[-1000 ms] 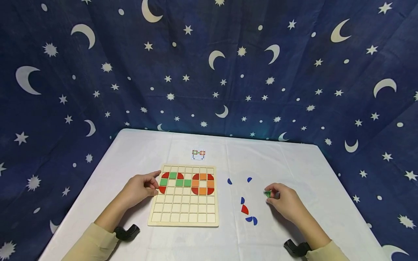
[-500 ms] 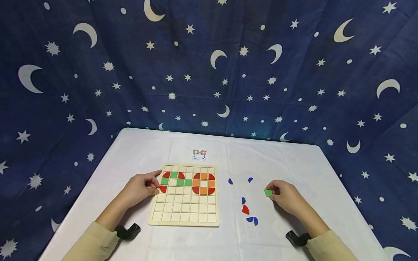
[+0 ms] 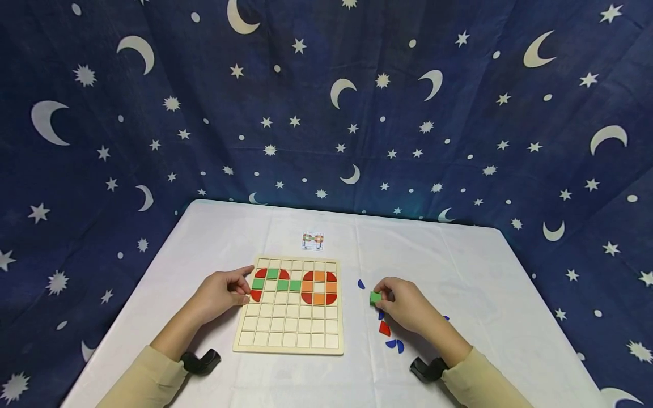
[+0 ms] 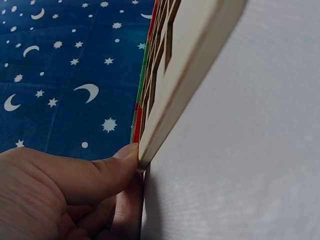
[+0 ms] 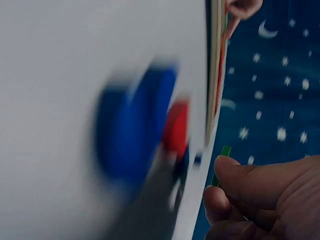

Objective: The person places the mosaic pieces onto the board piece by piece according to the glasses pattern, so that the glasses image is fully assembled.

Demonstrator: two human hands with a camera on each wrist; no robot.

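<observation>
A wooden grid board point(image 3: 288, 350) lies on the white table, with red, green and orange tiles in its upper rows. My left hand point(image 3: 223, 292) holds the board's left edge, thumb at the rim and index finger reaching farther up the side. In the left wrist view the thumb point(image 4: 107, 172) presses the board's edge beside a red tile point(image 4: 137, 125). My right hand point(image 3: 403, 303) pinches a green square tile point(image 3: 375, 298) between thumb and fingers, right of the board. In the right wrist view that green tile point(image 5: 226, 151) shows edge-on.
Loose blue half-round pieces lie right of the board, one blue piece point(image 3: 361, 284) farther back and two point(image 3: 395, 345) nearer. A red quarter-round tile point(image 3: 385, 328) lies among them. Another blue piece point(image 3: 446, 318) shows beyond the right forearm. A small pattern card point(image 3: 312, 241) lies behind the board.
My right hand has turned the green tile flat toward the head camera and carried it left toward the board, now over the loose pieces. The left hand stays at the board's edge.
</observation>
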